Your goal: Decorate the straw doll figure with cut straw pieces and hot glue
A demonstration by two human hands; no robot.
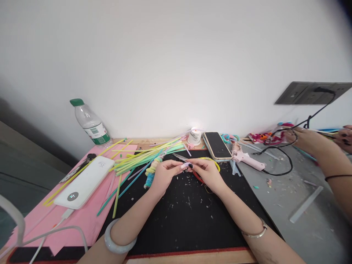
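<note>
Both my hands meet over the black mat (187, 216) near its far edge. My left hand (165, 174) and my right hand (206, 172) pinch a small pale lilac straw piece (187, 165) between their fingertips. Fingers of both hands are closed on it. A pair of scissors (180, 157) lies just beyond my fingers. A bundle of rolled straw pieces (151, 172) rests left of my left hand. Yellow and red rings (213, 161) lie under my right hand.
A heap of coloured straws (143, 156) lies on the mat and pink paper (90, 216). A power bank (85, 181), a water bottle (92, 124), a phone (217, 145), a small cup (194, 136) and a pink glue gun (247, 159) surround the mat. Another person's hands (305, 141) work at the right.
</note>
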